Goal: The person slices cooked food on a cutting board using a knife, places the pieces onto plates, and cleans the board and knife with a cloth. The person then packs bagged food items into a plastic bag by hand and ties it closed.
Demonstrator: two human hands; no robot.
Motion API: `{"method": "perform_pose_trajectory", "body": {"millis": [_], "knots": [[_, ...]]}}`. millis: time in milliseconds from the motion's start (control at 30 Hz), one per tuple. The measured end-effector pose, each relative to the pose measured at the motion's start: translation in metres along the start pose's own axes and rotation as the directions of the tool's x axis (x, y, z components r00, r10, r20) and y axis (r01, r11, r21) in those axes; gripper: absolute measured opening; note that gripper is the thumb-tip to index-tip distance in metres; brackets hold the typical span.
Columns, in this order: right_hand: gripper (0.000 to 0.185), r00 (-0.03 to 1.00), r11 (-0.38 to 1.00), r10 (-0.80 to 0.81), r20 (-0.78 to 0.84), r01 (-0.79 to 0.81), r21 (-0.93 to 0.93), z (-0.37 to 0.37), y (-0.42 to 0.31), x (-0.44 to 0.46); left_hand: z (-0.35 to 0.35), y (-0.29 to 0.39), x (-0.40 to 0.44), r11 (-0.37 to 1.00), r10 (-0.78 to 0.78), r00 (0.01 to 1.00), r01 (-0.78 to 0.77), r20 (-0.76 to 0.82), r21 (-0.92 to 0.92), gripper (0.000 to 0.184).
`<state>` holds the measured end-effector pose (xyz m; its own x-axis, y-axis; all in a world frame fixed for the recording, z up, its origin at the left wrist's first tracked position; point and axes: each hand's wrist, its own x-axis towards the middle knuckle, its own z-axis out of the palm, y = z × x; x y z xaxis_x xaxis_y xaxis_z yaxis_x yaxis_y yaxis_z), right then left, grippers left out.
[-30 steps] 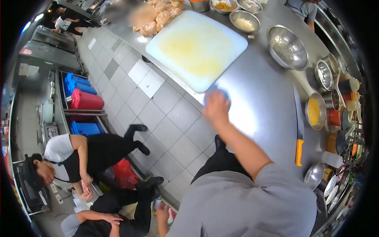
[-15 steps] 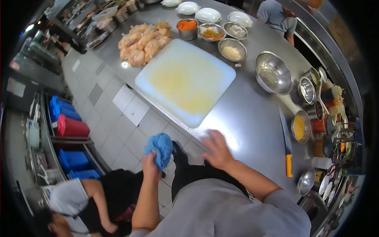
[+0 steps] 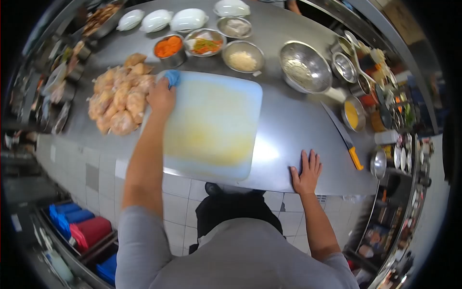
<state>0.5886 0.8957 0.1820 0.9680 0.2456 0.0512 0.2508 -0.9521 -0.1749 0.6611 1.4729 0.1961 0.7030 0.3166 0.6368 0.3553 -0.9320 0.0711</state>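
With my left hand I grip a blue cloth at the far left corner of a pale cutting board, which has yellow stains. A heap of raw chicken pieces lies just left of that hand. My right hand rests on the steel table near its front edge, fingers spread, holding nothing. Farther right lies a knife with an orange handle, its blade pointing away from me.
Behind the board stand a pot of orange slices, a bowl of shredded vegetables and a bowl of chopped white food. A large steel bowl and a bowl of yellow liquid are at the right.
My left hand has carried the blue cloth from above the floor onto the board's far left corner. My right hand has come down on the table, farther right. The view has turned.
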Motion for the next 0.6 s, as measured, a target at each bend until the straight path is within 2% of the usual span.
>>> {"method": "perform_pose_trajectory", "body": {"millis": [67,100,133,167,200,233,267,300,367,433,467,533,567,600], "knots": [[0.076,1.0,1.0,0.014,-0.01,-0.014,-0.014,-0.002,0.0,0.006,0.016,0.057,-0.007,0.965,-0.127,0.982,0.155,0.143,-0.213,0.019],[0.075,1.0,1.0,0.002,-0.007,-0.002,-0.005,-0.002,-0.002,0.002,0.014,0.103,-0.029,0.963,-0.011,0.976,0.069,0.218,-0.262,0.013],[0.074,1.0,1.0,0.002,-0.02,-0.002,-0.001,-0.001,-0.003,0.002,-0.011,0.149,-0.06,0.916,0.137,0.958,-0.027,0.251,-0.4,0.012],[0.074,1.0,1.0,-0.011,-0.021,0.011,-0.001,-0.001,-0.004,0.003,-0.041,0.189,-0.088,0.841,0.307,0.878,-0.069,0.368,-0.536,0.01],[0.072,1.0,1.0,-0.007,-0.026,0.006,-0.012,0.001,-0.003,0.003,-0.064,0.217,-0.124,0.678,0.523,0.805,-0.193,0.28,-0.71,0.009],[0.071,1.0,1.0,-0.004,-0.029,0.004,-0.018,0.002,-0.002,0.001,-0.095,0.239,-0.155,0.538,0.604,0.733,-0.088,0.311,-0.838,0.011],[0.071,0.999,1.0,-0.026,-0.023,0.026,-0.004,0.003,-0.001,-0.002,-0.131,0.243,-0.168,0.335,0.7,0.662,0.028,0.269,-0.942,0.03],[0.069,0.999,1.0,-0.028,-0.044,0.027,-0.013,0.006,0.002,-0.002,-0.154,0.243,-0.174,0.252,0.727,0.629,0.13,0.276,-0.959,0.031],[0.067,0.997,0.999,-0.049,-0.061,0.049,-0.001,0.011,0.005,-0.003,-0.162,0.219,-0.171,0.112,0.651,0.716,0.238,0.252,-0.965,0.032],[0.066,0.996,0.999,-0.039,-0.081,0.04,0.005,0.011,0.006,-0.004,-0.144,0.16,-0.133,0.169,0.48,0.851,0.149,0.213,-0.974,0.035],[0.066,0.996,0.999,-0.032,-0.079,0.032,0.005,0.012,0.007,-0.004,-0.145,0.128,-0.101,0.24,0.383,0.876,0.211,0.293,-0.947,0.039],[0.066,0.995,0.999,-0.039,-0.095,0.04,0.01,0.013,0.008,-0.004,-0.129,0.07,-0.03,0.548,0.199,0.929,0.157,0.311,-0.821,0.041],[0.067,0.995,0.999,-0.037,-0.096,0.036,-0.008,0.012,0.008,-0.006,-0.11,0.042,0.002,0.586,0.157,0.917,0.212,0.367,-0.782,0.039],[0.067,0.995,0.999,-0.034,-0.093,0.035,-0.001,0.012,0.007,-0.006,-0.088,0.016,0.027,0.719,0.145,0.911,0.171,0.386,-0.674,0.038]]}}
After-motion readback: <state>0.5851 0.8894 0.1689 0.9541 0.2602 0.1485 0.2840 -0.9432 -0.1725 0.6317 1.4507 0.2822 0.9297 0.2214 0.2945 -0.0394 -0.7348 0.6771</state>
